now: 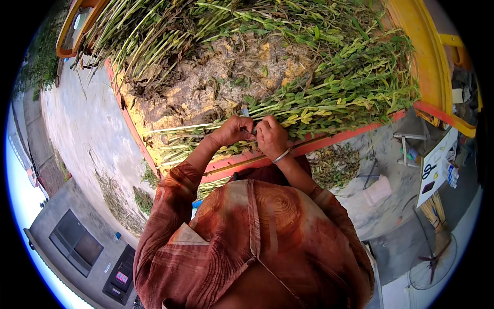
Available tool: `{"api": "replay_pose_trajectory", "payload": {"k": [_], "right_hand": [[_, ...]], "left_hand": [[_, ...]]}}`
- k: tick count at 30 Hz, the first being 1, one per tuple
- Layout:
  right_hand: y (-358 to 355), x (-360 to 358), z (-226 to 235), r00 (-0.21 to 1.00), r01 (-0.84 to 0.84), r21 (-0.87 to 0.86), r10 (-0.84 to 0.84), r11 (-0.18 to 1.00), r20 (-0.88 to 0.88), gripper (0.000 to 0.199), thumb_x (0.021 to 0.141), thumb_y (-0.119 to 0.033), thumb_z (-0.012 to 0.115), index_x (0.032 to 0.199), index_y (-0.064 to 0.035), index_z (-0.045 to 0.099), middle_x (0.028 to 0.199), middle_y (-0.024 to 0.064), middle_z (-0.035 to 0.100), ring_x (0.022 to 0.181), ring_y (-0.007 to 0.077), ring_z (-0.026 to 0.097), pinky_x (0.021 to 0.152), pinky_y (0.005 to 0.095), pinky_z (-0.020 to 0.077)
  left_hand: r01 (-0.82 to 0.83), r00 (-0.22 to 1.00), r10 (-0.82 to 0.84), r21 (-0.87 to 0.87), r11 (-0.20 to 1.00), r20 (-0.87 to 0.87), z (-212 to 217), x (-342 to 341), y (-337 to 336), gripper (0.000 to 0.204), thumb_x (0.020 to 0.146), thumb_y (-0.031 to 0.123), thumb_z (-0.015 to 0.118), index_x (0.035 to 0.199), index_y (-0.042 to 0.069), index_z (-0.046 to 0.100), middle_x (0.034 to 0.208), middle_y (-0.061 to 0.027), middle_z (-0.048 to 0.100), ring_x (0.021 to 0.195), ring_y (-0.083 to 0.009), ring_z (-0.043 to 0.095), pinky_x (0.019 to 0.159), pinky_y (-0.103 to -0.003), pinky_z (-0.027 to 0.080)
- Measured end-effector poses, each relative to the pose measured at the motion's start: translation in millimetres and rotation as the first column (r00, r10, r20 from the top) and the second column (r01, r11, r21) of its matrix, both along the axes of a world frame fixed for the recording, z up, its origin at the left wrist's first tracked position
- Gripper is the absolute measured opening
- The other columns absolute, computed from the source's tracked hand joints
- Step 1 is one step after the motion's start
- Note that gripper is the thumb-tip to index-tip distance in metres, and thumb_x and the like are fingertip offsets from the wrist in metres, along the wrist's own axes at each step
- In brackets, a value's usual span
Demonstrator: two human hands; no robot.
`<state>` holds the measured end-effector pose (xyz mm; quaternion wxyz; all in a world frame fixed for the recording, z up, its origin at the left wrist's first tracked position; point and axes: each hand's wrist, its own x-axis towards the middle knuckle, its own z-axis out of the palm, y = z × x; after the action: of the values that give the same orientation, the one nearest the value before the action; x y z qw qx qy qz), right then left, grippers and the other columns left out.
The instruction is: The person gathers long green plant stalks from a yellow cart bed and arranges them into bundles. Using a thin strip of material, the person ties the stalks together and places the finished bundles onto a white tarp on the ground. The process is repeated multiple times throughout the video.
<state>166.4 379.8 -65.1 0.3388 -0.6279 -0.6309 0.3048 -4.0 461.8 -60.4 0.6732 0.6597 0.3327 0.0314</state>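
Two hands are seen close together at the near edge of a big orange and yellow cart bed [427,56]. The left hand [234,131] and the right hand [270,136] are both closed on a thin bundle of green stalks [206,147], which lies across the red rim of the cart just in front of the body. The fingers are curled tight around the stems, and something small and grey is seen between them, but what it is cannot be told. One silver bangle [281,156] is worn on the right wrist. Much seems left to be done: two large heaps of leafy stalks [350,87] are piled on the cart, one at the far side and one at the right. Some dry scraps [334,162] are scattered on the ground below.
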Motion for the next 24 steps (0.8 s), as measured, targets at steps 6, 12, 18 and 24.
{"api": "replay_pose_trajectory", "payload": {"k": [6,12,18,24], "right_hand": [[-11,6,11,0.992,0.004,0.11,0.01,0.994,-0.125,0.013,0.076,-0.003,0.06,0.082,-0.0041,0.049,0.084,0.0119,0.049,0.074,0.0319,0.055,0.061,0.0405,0.0462],[-23,1,-5,0.996,-0.08,0.199,0.073,0.977,0.042,0.013,0.072,-0.003,0.059,0.084,-0.0022,0.054,0.087,0.0098,0.051,0.078,0.0277,0.057,0.062,0.0358,0.0497],[-18,9,-13,0.981,-0.166,0.238,0.137,0.957,0.134,0.015,0.071,-0.005,0.061,0.085,-0.0027,0.056,0.091,0.008,0.053,0.08,0.0241,0.059,0.06,0.0332,0.0506],[-1,12,-4,0.996,-0.018,0.068,0.024,0.998,-0.084,0.011,0.078,-0.004,0.06,0.089,-0.0045,0.058,0.092,0.007,0.054,0.07,0.0271,0.061,0.057,0.0361,0.0502]], "left_hand": [[-0.227,0.964,0.26,-0.347,0.91,0.051,-10,-1,-13,0.022,0.072,-0.004,0.074,0.069,0.003,0.054,0.074,-0.0051,0.063,0.075,-0.0107,0.06,0.064,-0.026,0.048],[-0.312,0.942,0.333,-0.451,0.836,-0.033,-13,-4,-13,0.015,0.072,-0.01,0.071,0.07,0.001,0.061,0.084,-0.0104,0.068,0.078,-0.0122,0.063,0.069,-0.026,0.052],[-0.403,0.914,0.39,-0.162,0.9,-0.108,-8,8,-26,0.018,0.071,-0.008,0.07,0.065,0.003,0.058,0.074,-0.0051,0.065,0.071,-0.0092,0.061,0.062,-0.024,0.05],[-0.099,0.978,0.201,0.747,0.658,-0.047,4,21,-40,0.015,0.062,0.003,0.065,0.067,0.008,0.052,0.07,-0.006,0.058,0.061,-0.0247,0.058,0.052,-0.033,0.047]]}}
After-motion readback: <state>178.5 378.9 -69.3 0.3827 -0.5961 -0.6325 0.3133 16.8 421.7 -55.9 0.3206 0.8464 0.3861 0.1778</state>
